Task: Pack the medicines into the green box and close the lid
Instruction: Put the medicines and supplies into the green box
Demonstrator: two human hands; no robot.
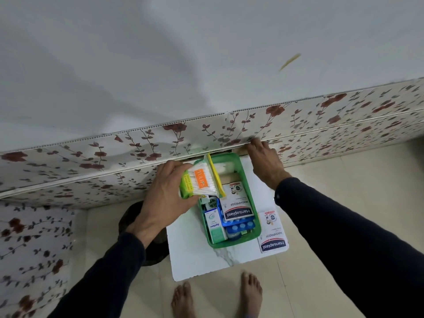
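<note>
Green box [250, 204], a rectangular plastic tray with rounded corners, sits on a white marble-patterned board [202, 255], its far end touching the board's far edge under the floral-covered bed side [298, 120]. Inside lie a Hansaplast Washproof carton [236, 203], a white-and-teal Optibex carton [215, 226], blue blister strips [239, 227] and a Dettol item [212, 203]. The left hand [165, 198] is clamped on a glossy green-edged pack of cotton buds [199, 181] with an orange Tulips label, held over the box's left rim. The right hand [263, 160] rests fingers curled on the bed edge beyond the box, holding nothing. A second Hansaplast carton [271, 235] lies on the board near its right edge, just beside the box
</note>
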